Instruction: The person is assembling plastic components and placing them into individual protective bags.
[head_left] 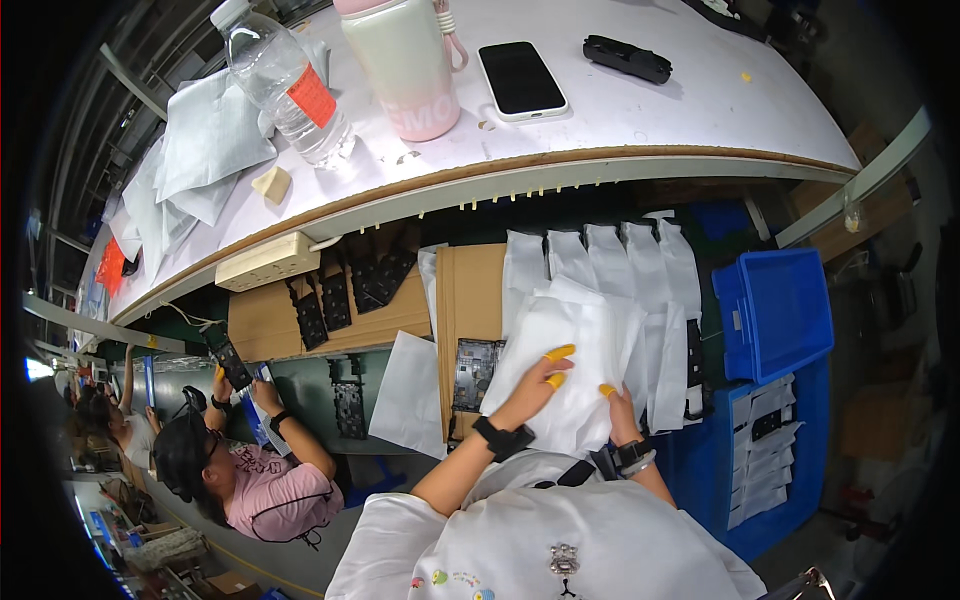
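Note:
A stack of white foam pouches lies in front of me, bulging and slightly creased. My left hand rests on top of it, its yellow-capped fingertips stretched out and apart. At the stack's right near edge, my right hand grips the pouches, a yellow-capped thumb on top and the other fingers mostly hidden. Left of the stack, a dark circuit-board part sits on brown cardboard, partly covered by the pouches. Behind and to the right, several filled white pouches stand in a row.
A blue bin stands at right, above a blue crate of wrapped parts. Overhead, a shelf holds a bottle, a tumbler and a phone. A co-worker at left holds a black part.

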